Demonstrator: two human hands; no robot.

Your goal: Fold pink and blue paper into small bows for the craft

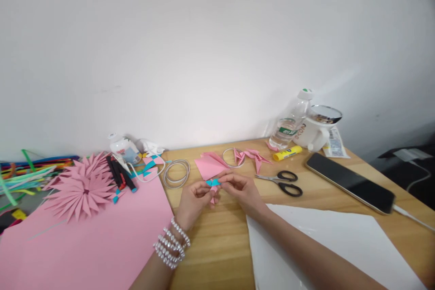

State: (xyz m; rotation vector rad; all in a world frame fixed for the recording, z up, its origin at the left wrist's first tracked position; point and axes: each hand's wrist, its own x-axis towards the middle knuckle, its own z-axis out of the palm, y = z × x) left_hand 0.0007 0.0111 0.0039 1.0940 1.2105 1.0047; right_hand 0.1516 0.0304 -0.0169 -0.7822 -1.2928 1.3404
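Between my two hands, over the wooden table, is a small folded paper piece (pixel 213 183), blue on top with pink below. My left hand (pixel 197 194), with pearl bracelets (pixel 171 244) at the wrist, pinches its left side. On the other side, the fingertips of my right hand (pixel 238 186) close on the blue edge. Just behind the hands lie pink paper sheets (pixel 209 163) and folded pink paper shapes (pixel 254 157). A pair of scissors (pixel 283 182) with black handles rests to the right of my right hand.
Pink paper flowers (pixel 84 188) sit on a large pink sheet (pixel 91 253) at left, near cutters (pixel 120 174). Wire rings (pixel 176 173) lie behind. At right are a glue stick (pixel 287 153), water bottle (pixel 290 122), white mug (pixel 314 133), phone (pixel 350 183) and white sheet (pixel 326 231).
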